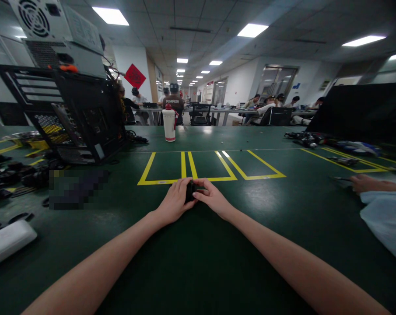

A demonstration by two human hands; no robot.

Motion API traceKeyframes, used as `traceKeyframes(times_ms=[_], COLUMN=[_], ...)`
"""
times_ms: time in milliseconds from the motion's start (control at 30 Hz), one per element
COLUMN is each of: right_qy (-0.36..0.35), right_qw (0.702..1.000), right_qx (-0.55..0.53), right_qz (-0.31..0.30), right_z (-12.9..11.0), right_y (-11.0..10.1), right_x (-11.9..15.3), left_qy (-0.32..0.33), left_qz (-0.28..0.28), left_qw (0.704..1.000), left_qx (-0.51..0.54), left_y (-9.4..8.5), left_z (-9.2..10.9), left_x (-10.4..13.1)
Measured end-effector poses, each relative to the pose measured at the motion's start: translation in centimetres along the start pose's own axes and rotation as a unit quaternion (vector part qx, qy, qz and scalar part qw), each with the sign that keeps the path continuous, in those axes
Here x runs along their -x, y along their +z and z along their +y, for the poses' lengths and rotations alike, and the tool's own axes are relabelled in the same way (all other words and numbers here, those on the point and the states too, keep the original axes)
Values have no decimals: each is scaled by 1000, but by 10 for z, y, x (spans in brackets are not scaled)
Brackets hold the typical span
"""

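A small black object [190, 191], its kind not clear, is held between my two hands just in front of the yellow tape outlines [184, 166] on the green table [198, 262]. My left hand [174, 199] is closed around its left side, with the fingers over the top. From the right, my right hand [212, 197] grips it between thumb and fingertips. Most of the object is hidden by the fingers.
An open black computer case [86, 113] with power supplies [66, 39] on top stands at left. Beyond the outlines is a white cup [169, 124]. A white object [10, 243] lies near left. At right are a co-worker's hand [370, 183] and a black monitor [365, 113].
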State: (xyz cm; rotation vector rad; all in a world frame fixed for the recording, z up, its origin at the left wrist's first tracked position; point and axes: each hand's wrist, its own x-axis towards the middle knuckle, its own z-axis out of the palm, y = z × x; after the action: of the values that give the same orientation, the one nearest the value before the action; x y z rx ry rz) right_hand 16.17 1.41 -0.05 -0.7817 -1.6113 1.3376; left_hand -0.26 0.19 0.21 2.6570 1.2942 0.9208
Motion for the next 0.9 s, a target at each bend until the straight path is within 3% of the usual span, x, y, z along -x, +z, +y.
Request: traceKeyframes(times_ms=[700, 900], right_qy=[31, -1], right_qw=[999, 1000], right_qx=[19, -8], right_qz=[-7, -20], right_z=[-5, -3], right_y=[-1, 0], right_x=[2, 2], left_qy=[-8, -10], left_qz=[-15, -16], left_qw=[1000, 1000], left_qx=[6, -5], left_y=[-4, -3], left_z=[1, 1], left_x=[1, 1])
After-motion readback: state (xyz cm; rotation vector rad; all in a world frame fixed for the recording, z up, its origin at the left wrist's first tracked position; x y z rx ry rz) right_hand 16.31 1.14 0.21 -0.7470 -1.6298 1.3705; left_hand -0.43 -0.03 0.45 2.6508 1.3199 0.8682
